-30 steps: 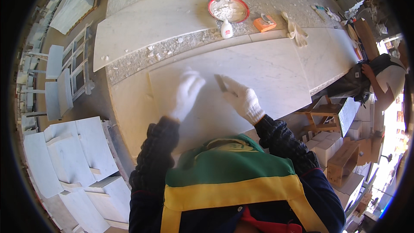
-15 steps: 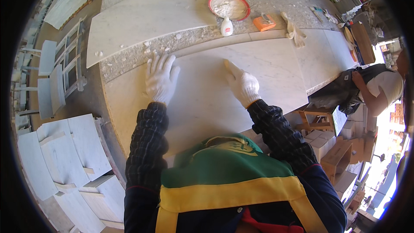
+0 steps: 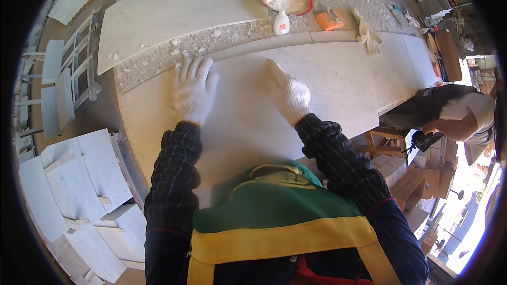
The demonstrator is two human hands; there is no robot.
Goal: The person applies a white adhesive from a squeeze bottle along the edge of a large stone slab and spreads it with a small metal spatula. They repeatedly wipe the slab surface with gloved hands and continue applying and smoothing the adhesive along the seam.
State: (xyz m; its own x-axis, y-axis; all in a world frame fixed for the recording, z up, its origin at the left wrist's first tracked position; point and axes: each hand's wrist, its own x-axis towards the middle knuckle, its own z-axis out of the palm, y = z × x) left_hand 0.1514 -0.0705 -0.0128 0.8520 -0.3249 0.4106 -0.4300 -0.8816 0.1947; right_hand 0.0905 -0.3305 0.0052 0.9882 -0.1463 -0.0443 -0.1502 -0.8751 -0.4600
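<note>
A large pale marble-like slab lies flat in front of me. My left hand, in a white knit glove, rests on it near the far left edge, fingers spread and nothing in them. Farther right, my right hand, gloved alike, is closed against the slab's surface. Its fingers curl under, and a yellowish tip shows at its far end; whether this is a stained glove finger or a small held thing, I cannot make out. A narrow pale strip runs along the slab's far edge.
Beyond lie another slab, a red-rimmed bowl of white paste with scrapers, a white bottle, an orange block and a spare glove. Stacked panels stand left. A person bends at right.
My right hand has slid slightly left over the slab, while my left stays flat. The view has shifted a little. The person at right has bent and lowered an arm, with a dark thing at the hand.
</note>
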